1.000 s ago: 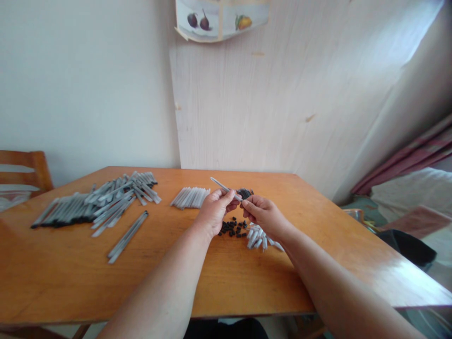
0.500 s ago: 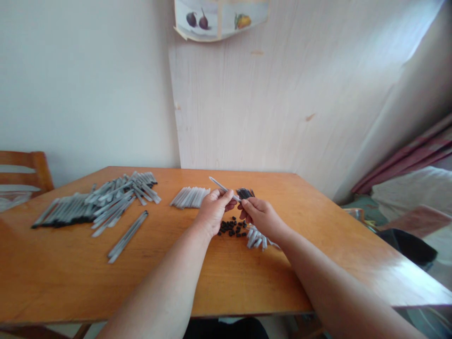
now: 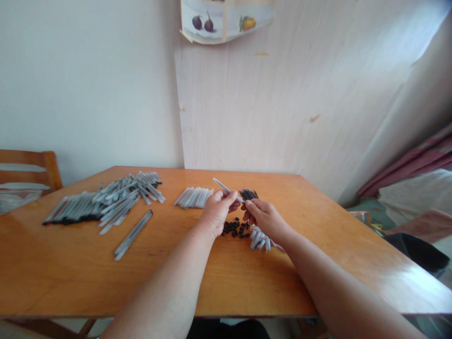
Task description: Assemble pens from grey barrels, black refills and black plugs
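Note:
My left hand [image 3: 216, 212] is closed round a thin grey pen tube [image 3: 223, 185] that points up and to the left. My right hand [image 3: 264, 217] pinches the tube's near end, fingertips pressed together; what sits between them is too small to make out. Both hands hover above the wooden table [image 3: 70, 273]. Under them lie several small black plugs [image 3: 236, 229] and a little heap of short grey caps [image 3: 260, 239]. A bunch of black refills [image 3: 248, 193] lies just behind my right hand.
A large heap of grey pens [image 3: 106, 202] covers the table's left part, with two more pens [image 3: 134, 234] lying apart nearer me. A small row of grey tubes [image 3: 194, 197] lies behind my left hand. A wooden chair [image 3: 38, 162] stands at the far left.
The camera has shifted a little, so everything sits slightly further right in view. My hands stay together on the tube with hardly any movement.

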Demonstrator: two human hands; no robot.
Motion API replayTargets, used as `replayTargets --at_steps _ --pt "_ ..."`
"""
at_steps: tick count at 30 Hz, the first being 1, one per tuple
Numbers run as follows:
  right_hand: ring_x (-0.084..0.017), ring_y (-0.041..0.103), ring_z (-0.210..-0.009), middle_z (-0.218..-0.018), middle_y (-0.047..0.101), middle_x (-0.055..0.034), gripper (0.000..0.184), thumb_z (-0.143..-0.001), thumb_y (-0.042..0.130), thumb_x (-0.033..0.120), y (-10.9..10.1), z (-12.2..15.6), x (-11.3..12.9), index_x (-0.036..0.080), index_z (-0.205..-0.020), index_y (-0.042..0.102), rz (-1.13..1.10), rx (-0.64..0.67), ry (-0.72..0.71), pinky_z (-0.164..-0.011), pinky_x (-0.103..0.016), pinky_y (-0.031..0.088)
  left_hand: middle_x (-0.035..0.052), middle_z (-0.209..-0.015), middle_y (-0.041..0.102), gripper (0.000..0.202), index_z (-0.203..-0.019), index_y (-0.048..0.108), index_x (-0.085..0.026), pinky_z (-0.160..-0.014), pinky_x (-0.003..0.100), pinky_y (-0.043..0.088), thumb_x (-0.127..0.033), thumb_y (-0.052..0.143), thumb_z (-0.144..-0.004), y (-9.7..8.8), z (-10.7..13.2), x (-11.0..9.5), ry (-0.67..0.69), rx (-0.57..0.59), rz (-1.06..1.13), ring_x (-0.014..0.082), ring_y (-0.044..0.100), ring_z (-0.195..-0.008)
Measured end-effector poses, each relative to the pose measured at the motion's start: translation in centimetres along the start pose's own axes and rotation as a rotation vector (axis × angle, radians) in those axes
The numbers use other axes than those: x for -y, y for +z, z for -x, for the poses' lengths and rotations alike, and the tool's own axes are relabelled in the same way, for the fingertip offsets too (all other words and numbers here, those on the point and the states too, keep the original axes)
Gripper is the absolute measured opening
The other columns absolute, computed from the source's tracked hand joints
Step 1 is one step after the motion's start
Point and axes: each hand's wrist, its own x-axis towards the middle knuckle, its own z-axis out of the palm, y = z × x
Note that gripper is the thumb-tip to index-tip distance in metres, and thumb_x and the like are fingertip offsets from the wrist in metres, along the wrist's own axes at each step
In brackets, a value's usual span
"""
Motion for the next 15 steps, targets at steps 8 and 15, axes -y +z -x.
replayTargets --at_steps 8,15 --pt "-0.01 0.046 -0.056 -0.066 0.055 0.002 0.028 -0.078 0.062 0.045 0.0 -0.27 -0.27 0.018 -0.085 0.055 0.048 -0.094 -0.072 -0.051 -0.023 0.036 0.0052 -0.075 0.068 0.031 -0.08 0.06 -0.015 -0.069 0.027 0.049 -0.039 0.076 -0.068 -0.01 -0.04 0.28 -0.005 0.002 -0.007 0.0127 0.063 -0.068" --pt "-0.011 0.05 -0.054 -0.066 0.061 -0.0018 0.033 -0.089 0.044 0.048 -0.05 0.02 0.36 0.017 -0.082 0.055 0.018 -0.006 0.012 -0.049 -0.023 0.037 0.0036 -0.074 0.067 0.031 -0.079 0.058 -0.016 -0.066 0.025 0.048 -0.04 0.075 -0.069 -0.14 -0.18 0.36 0.01 -0.009 -0.006 0.0116 0.062 -0.067"
